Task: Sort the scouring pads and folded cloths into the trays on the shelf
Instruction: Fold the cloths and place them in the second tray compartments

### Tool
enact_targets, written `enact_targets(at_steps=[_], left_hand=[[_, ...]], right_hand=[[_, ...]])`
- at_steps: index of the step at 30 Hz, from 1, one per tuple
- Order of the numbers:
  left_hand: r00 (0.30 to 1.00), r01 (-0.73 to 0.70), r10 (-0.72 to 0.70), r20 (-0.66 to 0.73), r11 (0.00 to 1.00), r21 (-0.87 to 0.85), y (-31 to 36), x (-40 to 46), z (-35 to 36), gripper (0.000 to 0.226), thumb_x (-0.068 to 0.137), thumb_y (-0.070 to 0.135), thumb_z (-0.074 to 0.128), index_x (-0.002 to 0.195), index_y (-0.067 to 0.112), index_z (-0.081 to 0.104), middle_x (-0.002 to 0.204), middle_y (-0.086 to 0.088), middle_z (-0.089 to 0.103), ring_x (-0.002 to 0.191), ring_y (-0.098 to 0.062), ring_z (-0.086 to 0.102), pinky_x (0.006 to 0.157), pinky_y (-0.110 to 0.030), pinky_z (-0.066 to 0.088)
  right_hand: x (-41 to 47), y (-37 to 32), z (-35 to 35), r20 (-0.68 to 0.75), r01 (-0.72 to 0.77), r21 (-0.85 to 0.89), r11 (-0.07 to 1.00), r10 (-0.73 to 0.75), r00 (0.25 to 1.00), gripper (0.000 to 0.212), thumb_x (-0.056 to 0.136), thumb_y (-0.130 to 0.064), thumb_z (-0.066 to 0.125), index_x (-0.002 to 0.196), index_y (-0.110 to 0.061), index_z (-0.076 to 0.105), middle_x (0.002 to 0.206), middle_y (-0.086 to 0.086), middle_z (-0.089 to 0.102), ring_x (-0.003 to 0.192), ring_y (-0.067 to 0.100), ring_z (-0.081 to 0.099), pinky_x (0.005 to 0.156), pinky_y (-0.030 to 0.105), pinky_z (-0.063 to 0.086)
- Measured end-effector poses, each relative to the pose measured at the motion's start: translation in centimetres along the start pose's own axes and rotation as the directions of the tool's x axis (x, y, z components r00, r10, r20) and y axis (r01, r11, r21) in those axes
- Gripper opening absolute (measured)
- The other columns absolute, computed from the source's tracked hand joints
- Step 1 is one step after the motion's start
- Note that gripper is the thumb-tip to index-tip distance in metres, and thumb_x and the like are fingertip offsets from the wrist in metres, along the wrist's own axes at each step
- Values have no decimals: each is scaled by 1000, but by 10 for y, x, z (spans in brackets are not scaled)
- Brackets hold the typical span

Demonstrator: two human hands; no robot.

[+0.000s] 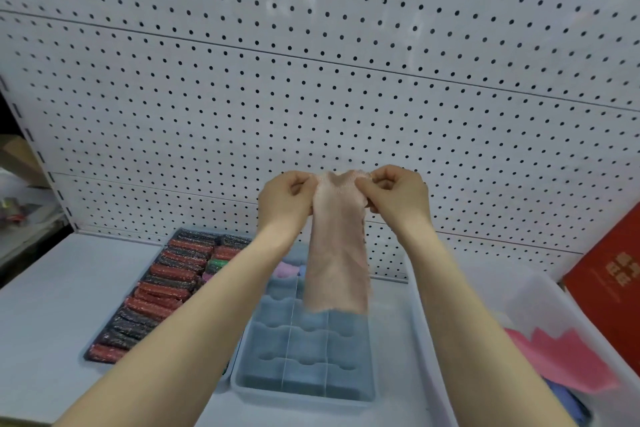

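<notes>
A pale peach cloth (336,253) hangs down in front of the pegboard, held by its top edge. My left hand (285,201) pinches its left corner and my right hand (398,192) pinches its right corner. Below it lies a clear divided tray (304,388) with wavy partitions; folded pink and blue cloths (287,270) sit in its far compartments. To its left a dark tray (95,355) is packed with rows of red and black glittery scouring pads (162,291).
A white pegboard wall (311,80) backs the pale shelf (52,322). At the right stands a translucent bin (540,291) holding pink (561,357) and blue cloths. A red box (609,288) leans at the far right.
</notes>
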State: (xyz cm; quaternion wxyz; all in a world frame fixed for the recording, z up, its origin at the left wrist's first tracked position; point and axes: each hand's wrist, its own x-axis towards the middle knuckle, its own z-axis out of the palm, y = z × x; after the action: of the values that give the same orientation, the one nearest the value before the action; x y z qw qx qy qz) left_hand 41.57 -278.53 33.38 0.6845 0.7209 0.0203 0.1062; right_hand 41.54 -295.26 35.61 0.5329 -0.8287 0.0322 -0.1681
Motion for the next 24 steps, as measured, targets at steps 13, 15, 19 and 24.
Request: enact_targets(at_steps=[13, 15, 19, 24], left_hand=[[969, -208, 210, 130, 978, -27, 19, -27, 5, 28, 87, 3, 66, 91, 31, 70, 86, 13, 76, 87, -1, 71, 82, -21, 53], [975, -199, 199, 101, 980, -14, 16, -23, 0, 32, 87, 1, 64, 88, 33, 70, 83, 12, 75, 84, -5, 71, 81, -28, 56], [984, -141, 148, 103, 987, -71, 19, -14, -10, 32, 91, 7, 62, 85, 36, 72, 83, 11, 71, 93, -21, 69, 85, -44, 58], [972, -104, 144, 185, 972, -212, 33, -9, -16, 23, 93, -1, 57, 96, 19, 69, 86, 3, 71, 85, -16, 69, 76, -33, 57]], right_hand=[[-23, -20, 8, 134, 10, 342, 939, -59, 989, 24, 95, -23, 63, 83, -7, 77, 77, 9, 75, 73, 21, 74, 64, 22, 55], [-25, -17, 4, 81, 28, 360, 932, -62, 995, 24, 96, -23, 61, 86, -8, 77, 78, 9, 75, 73, 22, 73, 66, 23, 55], [-19, 11, -13, 136, 11, 291, 957, -53, 989, 15, 94, -22, 63, 106, -20, 73, 97, -2, 75, 94, 13, 70, 88, 33, 53], [-29, 34, -5, 612, -63, 314, 947, -151, 776, 33, 94, -20, 63, 127, -11, 63, 125, 7, 67, 119, 22, 61, 102, 37, 47]])
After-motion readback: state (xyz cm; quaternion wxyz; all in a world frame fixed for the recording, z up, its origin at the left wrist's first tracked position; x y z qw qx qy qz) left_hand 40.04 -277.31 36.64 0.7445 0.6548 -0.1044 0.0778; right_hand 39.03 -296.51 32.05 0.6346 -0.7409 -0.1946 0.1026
